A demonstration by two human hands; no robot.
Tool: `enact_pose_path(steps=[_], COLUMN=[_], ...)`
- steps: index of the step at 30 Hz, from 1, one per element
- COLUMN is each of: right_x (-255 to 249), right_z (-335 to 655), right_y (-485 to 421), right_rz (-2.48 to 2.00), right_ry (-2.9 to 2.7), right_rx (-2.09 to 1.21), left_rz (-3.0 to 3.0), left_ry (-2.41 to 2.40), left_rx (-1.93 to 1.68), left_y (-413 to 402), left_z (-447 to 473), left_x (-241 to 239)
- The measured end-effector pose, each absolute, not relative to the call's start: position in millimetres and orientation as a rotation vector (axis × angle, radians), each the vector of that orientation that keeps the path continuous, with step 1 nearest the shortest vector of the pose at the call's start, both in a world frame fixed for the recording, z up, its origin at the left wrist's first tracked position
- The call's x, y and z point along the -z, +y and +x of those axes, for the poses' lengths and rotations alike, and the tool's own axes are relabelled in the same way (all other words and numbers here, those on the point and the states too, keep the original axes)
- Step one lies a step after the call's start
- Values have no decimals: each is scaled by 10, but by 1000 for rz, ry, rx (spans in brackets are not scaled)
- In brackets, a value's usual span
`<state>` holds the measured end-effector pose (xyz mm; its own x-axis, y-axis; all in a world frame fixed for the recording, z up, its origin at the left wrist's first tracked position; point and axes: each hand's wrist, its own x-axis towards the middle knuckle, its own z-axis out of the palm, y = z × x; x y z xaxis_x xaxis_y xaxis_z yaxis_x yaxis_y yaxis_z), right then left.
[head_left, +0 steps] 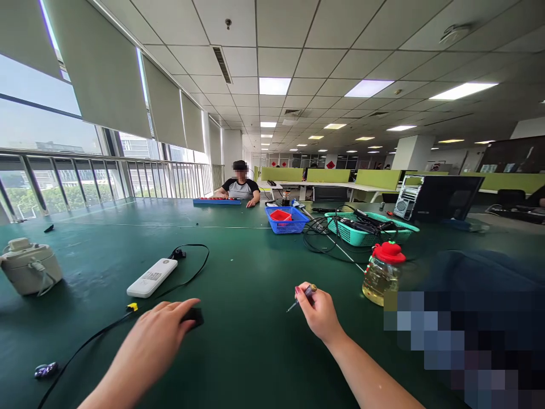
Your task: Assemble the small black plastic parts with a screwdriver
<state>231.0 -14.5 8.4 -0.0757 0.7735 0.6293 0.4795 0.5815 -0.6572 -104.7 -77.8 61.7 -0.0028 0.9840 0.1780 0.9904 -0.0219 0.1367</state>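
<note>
My left hand (159, 329) is closed around a small black block-like object (196, 318); only its right end shows past my thumb and fingers, so its kind is hidden. A small screwdriver (293, 307) with a thin metal shaft is gripped in my right hand (317, 312), its tip pointing down and left, just over the green table (247, 363). The end of its handle, dark with a yellowish part, shows above my fingers. The two hands are apart, with bare tabletop between them.
Beyond my left hand are a white power strip (152, 277), a black cable (85, 344) and a beige container (32, 267). At right stand a red-lidded jar (383, 275), a teal basket (361, 237) of cables and a blue basket (286, 227). Another person (240, 186) sits at the far end.
</note>
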Motion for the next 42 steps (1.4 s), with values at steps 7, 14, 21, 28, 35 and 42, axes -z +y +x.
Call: enact_pose_path(steps=[7, 14, 21, 28, 35, 42], right_x=[-127, -203, -305, -304, -255, -225], right_z=[2294, 2255, 2076, 2074, 2019, 1982], right_y=[-187, -273, -415, -441, -452, -458], right_rz=[-1039, -971, -767, -765, -744, -704], right_ry=[-1713, -1786, -1967, -2018, -2094, -2136], right_rx=[-335, -225, -116, -10, 48, 90], left_rz=[-2760, -2874, -2912, -2880, -2906, -2884], left_ry=[-1695, -1877, -1856, -1890, -1909, -1954], left_rx=[409, 763, 904, 902, 917, 939], left_y=[-439, -113, -55, -42, -41, -37], left_z=[68, 180, 126, 103, 89, 93], left_x=[-559, -198, -28, 0, -18, 5])
